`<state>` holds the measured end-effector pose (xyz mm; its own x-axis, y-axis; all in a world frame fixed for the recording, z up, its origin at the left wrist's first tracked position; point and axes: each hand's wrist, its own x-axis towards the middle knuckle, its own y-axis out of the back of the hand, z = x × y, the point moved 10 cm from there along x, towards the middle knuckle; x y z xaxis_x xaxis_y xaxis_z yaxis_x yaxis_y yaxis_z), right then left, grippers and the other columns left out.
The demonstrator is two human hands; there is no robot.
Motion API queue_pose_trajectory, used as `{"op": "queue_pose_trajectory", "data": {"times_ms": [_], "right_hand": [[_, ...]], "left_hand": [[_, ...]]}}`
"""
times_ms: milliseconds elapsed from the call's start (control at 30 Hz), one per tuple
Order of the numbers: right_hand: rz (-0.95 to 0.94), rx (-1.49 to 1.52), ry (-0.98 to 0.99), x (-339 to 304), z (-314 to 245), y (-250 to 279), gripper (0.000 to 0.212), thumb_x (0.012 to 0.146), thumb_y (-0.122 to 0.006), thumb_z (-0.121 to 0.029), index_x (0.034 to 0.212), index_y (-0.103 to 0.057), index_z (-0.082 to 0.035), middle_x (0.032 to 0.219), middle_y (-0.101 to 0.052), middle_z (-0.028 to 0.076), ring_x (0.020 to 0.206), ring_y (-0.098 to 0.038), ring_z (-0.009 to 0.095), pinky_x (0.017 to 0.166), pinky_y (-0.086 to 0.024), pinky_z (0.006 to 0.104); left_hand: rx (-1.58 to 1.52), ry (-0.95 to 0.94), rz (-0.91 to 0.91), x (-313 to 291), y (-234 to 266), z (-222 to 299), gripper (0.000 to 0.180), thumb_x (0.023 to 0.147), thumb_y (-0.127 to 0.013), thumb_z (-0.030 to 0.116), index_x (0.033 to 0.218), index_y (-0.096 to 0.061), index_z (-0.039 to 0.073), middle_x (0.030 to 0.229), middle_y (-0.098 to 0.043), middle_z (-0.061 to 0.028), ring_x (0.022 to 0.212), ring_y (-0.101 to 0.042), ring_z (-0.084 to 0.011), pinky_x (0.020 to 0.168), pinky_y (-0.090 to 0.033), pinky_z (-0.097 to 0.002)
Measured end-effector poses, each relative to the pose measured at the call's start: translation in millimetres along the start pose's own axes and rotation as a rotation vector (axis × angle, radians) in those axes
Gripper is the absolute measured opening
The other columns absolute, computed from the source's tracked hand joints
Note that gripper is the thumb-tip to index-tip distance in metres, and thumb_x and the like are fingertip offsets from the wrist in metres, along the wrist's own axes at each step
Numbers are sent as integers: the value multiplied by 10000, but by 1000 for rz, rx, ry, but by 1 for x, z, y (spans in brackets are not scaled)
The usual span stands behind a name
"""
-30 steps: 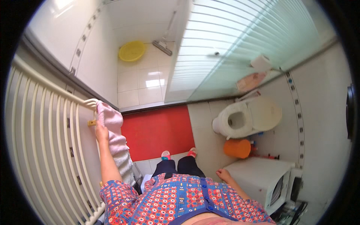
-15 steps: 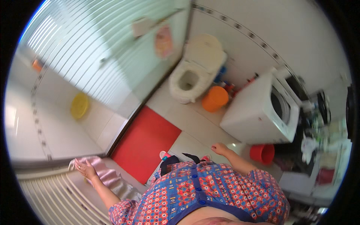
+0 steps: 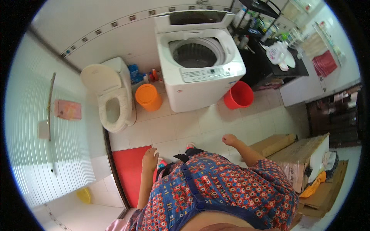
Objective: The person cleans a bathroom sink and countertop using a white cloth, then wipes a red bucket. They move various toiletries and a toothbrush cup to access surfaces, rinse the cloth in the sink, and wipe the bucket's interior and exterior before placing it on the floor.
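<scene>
My left hand (image 3: 150, 158) hangs above the red mat (image 3: 129, 171), its fingers loosely apart and nothing in them. My right hand (image 3: 230, 139) is held over the pale tiled floor with the fingers curled in; nothing sticks out of it. Ahead of me stands a white top-loading washing machine (image 3: 204, 90) with its lid up and its dark drum exposed. Neither hand touches it. A red bucket (image 3: 239, 95) stands at its right front corner. To its left is an orange bin (image 3: 148, 97).
A toilet (image 3: 112, 109) with raised lid stands left, beside a ribbed glass partition (image 3: 65, 150). Right of the washer, a black counter (image 3: 260, 63) holds bottles and a white plastic bag (image 3: 276, 52). Cardboard boxes (image 3: 300, 150) lie near my right side. A yellow basin (image 3: 83, 195) is at lower left.
My view has swung right, bringing the washing machine to the middle and the boxes into sight. My left hand has come away from the pink cloth. The right hand stays curled.
</scene>
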<state>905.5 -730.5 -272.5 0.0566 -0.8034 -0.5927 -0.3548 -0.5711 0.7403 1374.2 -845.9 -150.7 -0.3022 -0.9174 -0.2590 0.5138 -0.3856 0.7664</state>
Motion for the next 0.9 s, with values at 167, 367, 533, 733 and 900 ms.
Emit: {"op": "queue_pose_trajectory", "data": {"times_ms": [167,367,533,733,900], "right_hand": [[234,253,-79,-25,-4,41,224,827,-580,-263,827,-654,-52,807,-643,164,751,-611,357,659,-478,438],[394,372,12,-17,-56,93,178,851,-581,-210,886,-649,-50,813,-643,163,766,-612,349,658,-480,422],[481,399,-16,-5,-88,173,172,860,-567,-183,923,-647,-44,905,-645,162,861,-608,346,752,-491,420],[551,431,-64,14,-102,229,165,860,-565,-168,947,-642,-50,926,-634,154,886,-600,335,768,-486,411],[558,471,-133,22,-92,234,163,859,-575,-138,964,-649,-37,945,-643,161,885,-612,322,767,-491,385]], "left_hand": [[-62,-206,-13,67,28,91,236,837,-608,114,1059,-605,33,1095,-614,-161,1051,-570,-332,883,-463,-405],[-116,-474,-3,131,36,167,223,826,-611,77,1043,-611,27,1121,-608,-186,1037,-573,-358,899,-458,-406],[-121,-559,36,198,59,198,198,853,-570,62,1044,-608,23,1160,-594,-176,1068,-548,-349,924,-441,-412],[-177,-606,53,265,65,245,227,851,-568,43,1073,-608,20,1254,-539,-169,1154,-494,-347,976,-405,-419],[-145,-666,-72,290,41,278,266,832,-566,16,1098,-579,6,1285,-505,-193,1173,-474,-378,999,-384,-427]]}}
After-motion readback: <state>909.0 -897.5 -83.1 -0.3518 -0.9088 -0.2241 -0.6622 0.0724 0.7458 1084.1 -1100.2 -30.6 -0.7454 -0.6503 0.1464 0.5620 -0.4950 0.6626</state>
